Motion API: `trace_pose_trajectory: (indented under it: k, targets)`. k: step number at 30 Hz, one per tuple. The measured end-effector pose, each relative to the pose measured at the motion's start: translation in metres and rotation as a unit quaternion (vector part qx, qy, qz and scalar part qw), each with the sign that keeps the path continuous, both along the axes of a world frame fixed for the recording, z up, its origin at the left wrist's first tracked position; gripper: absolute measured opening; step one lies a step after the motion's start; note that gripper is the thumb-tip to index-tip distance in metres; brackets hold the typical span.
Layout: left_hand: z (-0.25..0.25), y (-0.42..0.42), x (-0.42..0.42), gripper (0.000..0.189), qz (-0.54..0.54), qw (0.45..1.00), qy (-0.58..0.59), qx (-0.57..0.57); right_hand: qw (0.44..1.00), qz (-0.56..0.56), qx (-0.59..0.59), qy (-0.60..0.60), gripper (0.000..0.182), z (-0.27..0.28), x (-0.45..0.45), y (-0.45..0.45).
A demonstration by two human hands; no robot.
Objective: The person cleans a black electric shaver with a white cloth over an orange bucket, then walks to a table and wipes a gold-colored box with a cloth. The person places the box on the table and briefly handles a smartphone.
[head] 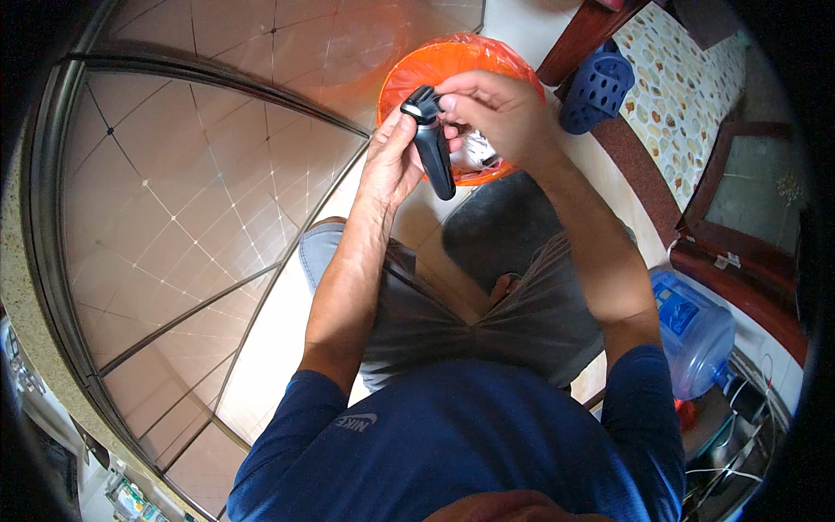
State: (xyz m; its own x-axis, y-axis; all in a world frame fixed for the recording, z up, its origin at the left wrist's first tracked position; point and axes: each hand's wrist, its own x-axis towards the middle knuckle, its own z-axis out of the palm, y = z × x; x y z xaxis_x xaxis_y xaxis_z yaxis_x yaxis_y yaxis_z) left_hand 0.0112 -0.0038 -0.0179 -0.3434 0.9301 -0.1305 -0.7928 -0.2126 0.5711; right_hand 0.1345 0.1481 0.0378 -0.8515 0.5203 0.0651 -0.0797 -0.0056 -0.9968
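A black electric shaver (434,153) with a silver collar rests in my left hand (393,153), the thumb along the neck just below the head. My right hand (499,107) is at the shaver's head from the right, its thumb and forefinger pinching a small dark part there, too blurred to name. Both hands are over an orange waste bin (524,72) lined with a thin plastic bag. White crumpled waste (471,153) shows inside the bin below the right hand.
Tiled glossy cabinet doors (196,196) curve along the left. A dark blue perforated clog (597,91) stands right of the bin. A large blue water bottle (695,333) lies at the right, beside cables. A dark mat or seat-like surface (496,222) shows between the knees and the bin.
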Motion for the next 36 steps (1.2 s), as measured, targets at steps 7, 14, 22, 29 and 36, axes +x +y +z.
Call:
trace_pose_trajectory:
  k: [7, 14, 22, 29, 36]
  targets:
    - [0.002, -0.002, 0.0, 0.058, 0.005, 1.0, -0.008, -0.027, 0.989, -0.079, 0.127, -0.005, 0.012, -0.01, -0.006, 0.012]
    - [0.01, -0.003, -0.001, 0.044, 0.026, 0.998, 0.047, -0.033, 0.943, -0.148, 0.297, -0.032, 0.011, -0.02, -0.005, 0.024]
    - [0.006, 0.002, 0.003, 0.04, 0.106, 0.97, 0.175, -0.13, 0.953, -0.048, 0.292, 0.06, 0.014, 0.004, -0.008, -0.004]
    - [0.013, 0.001, 0.0, 0.038, 0.131, 0.977, 0.117, -0.121, 0.918, -0.017, 0.392, -0.053, 0.013, -0.012, -0.001, 0.016]
    - [0.008, -0.002, -0.001, 0.035, 0.106, 0.98, 0.106, -0.13, 0.919, 0.0, 0.394, 0.01, 0.012, -0.021, -0.006, 0.015]
